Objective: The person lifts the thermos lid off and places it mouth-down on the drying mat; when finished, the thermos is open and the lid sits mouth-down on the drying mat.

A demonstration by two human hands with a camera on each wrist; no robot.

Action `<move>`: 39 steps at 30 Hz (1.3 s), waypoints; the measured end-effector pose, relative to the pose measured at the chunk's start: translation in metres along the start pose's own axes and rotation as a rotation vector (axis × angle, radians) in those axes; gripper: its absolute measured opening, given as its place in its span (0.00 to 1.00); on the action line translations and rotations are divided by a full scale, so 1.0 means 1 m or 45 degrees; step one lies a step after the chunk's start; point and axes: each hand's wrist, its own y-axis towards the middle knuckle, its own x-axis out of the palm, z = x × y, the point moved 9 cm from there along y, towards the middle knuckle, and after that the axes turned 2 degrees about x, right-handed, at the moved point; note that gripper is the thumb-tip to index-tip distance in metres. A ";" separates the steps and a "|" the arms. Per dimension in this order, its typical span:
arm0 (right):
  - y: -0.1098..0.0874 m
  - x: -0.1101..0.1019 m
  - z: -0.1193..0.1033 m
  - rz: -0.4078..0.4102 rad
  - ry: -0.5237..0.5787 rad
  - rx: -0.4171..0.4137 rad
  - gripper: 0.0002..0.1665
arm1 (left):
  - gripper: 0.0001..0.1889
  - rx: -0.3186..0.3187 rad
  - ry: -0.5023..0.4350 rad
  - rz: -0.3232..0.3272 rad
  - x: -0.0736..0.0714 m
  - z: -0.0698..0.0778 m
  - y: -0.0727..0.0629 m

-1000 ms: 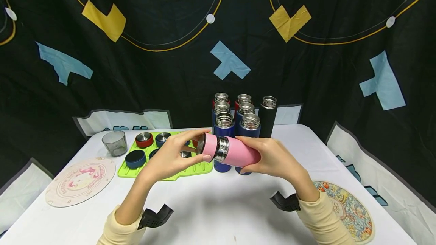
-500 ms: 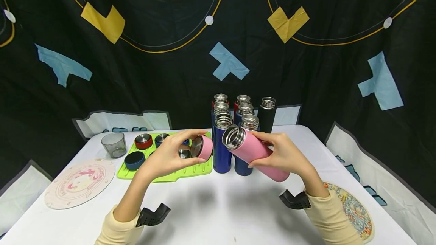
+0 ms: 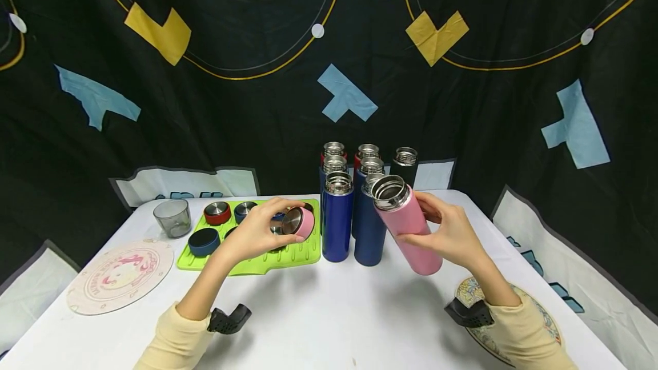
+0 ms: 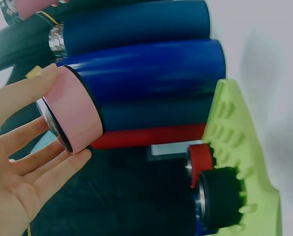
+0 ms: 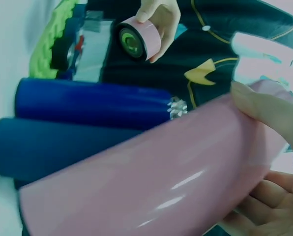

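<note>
My left hand (image 3: 262,227) pinches a pink bottle lid (image 3: 300,222) between thumb and fingers, over the right part of the lime-green drying mat (image 3: 241,267). In the left wrist view the pink lid (image 4: 75,110) is tilted, its side facing the camera. My right hand (image 3: 447,233) grips a pink thermos bottle (image 3: 411,227) around its body. That bottle leans left with its uncapped steel mouth up and toward the left hand, overlapping a dark blue bottle (image 3: 369,227) in the head view. Several lids, among them a red lid (image 3: 217,213) and a blue lid (image 3: 204,241), sit on the mat.
Several uncapped bottles stand close together at the back, including a bright blue bottle (image 3: 336,227) and a black bottle (image 3: 406,164). A clear grey cup (image 3: 173,217) stands behind a round pink mat (image 3: 120,278). A patterned round mat (image 3: 470,293) lies partly under the right forearm.
The pink lid has come off the pink bottle. My left hand has drawn slightly left with the lid; my right hand has moved right with the bottle, now more upright.
</note>
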 end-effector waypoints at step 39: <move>0.001 0.007 0.125 0.439 0.435 0.591 0.42 | 0.25 -0.002 0.247 -0.347 0.080 -0.085 0.040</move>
